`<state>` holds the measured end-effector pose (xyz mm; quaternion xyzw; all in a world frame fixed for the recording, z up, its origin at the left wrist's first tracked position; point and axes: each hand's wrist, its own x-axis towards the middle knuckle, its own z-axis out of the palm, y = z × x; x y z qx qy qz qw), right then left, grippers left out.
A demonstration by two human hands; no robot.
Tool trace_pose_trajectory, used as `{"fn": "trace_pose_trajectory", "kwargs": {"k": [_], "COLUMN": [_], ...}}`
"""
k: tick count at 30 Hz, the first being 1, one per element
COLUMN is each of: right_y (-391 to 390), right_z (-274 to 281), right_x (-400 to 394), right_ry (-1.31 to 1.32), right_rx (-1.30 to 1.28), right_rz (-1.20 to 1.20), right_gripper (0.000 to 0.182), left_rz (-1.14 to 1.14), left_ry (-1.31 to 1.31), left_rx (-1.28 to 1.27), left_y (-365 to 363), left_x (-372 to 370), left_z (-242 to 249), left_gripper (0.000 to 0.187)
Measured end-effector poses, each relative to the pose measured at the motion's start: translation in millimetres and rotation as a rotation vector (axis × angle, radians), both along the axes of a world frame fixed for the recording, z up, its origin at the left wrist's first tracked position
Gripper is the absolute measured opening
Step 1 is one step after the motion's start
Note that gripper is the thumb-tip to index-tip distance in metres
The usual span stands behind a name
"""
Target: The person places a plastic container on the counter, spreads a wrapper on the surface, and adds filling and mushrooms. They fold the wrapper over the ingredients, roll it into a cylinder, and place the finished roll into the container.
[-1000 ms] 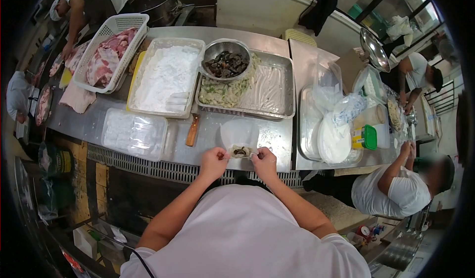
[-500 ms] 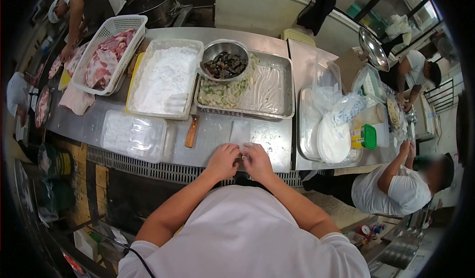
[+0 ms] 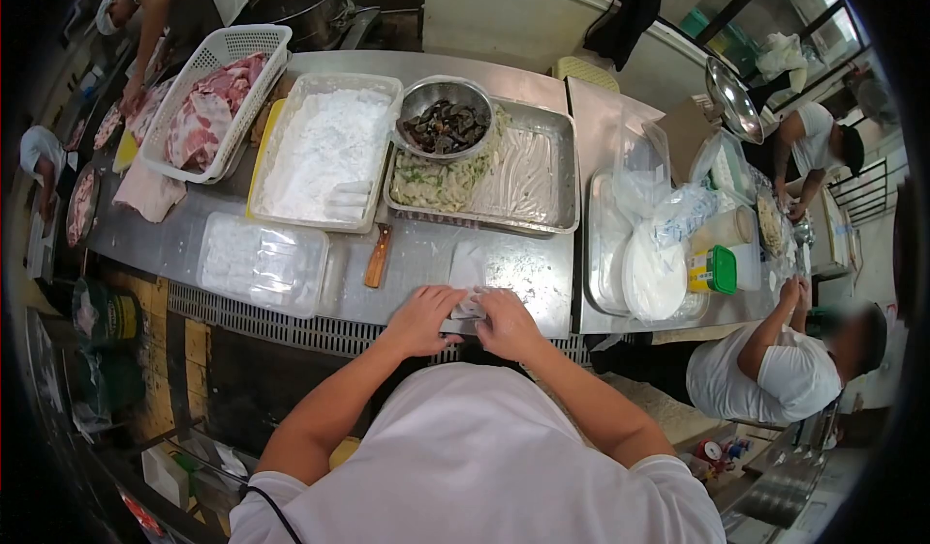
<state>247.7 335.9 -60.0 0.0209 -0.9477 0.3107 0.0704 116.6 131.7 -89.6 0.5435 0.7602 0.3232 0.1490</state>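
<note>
A thin white wrapper sheet (image 3: 469, 265) lies lengthwise on the steel table in front of me, its near end folded or bunched up. My left hand (image 3: 423, 321) has its fingertips on the left side of that near end. From the right, my right hand (image 3: 510, 324) pinches the same end, so both hands nearly meet over it. What is inside the fold is hidden under my fingers. Beyond the sheet is a metal tray (image 3: 567, 181) with a shredded pale-green filling (image 3: 436, 187) on its left side. A wooden-handled tool (image 3: 377, 258) lies left of the sheet.
A steel bowl (image 3: 444, 87) of dark pieces rests on the tray. Left are a tub of white powder (image 3: 325, 152) with several white rolls, a clear lidded box (image 3: 263, 265) and a basket of raw meat (image 3: 208, 123). Co-workers stand left and right; a green-lidded tub (image 3: 717, 270) is at right.
My fingers have spread a little and shifted on the wrapper's near end, showing more of the folded part between them. My left hand has moved slightly left and down.
</note>
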Motion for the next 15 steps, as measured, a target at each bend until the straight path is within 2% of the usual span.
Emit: {"fn": "trace_pose_trajectory", "kwargs": {"k": [2, 5, 8, 11, 15], "right_y": [0, -5, -4, -7, -6], "right_z": [7, -6, -38, -41, -45], "right_x": [10, 20, 28, 30, 27], "right_ry": [-0.074, -0.168, -0.104, 0.017, 0.053], "right_rx": [0.075, 0.179, 0.244, 0.205, 0.167], "right_rz": [-0.011, 0.037, 0.089, 0.037, -0.043], "right_gripper": [0.055, 0.059, 0.058, 0.053, 0.032], "left_rz": [-0.022, -0.046, -0.028, 0.037, 0.075], "left_ry": [0.025, 0.126, 0.144, 0.086, 0.087], "left_rx": [0.021, 0.032, 0.089, 0.188, 0.273], "left_y": [-9, -13, -14, -11, -1], "left_x": [3, 8, 16, 17, 14], "left_z": [-6, -27, -39, -36, -31], "left_gripper": [0.085, 0.076, 0.062, 0.046, 0.03]}}
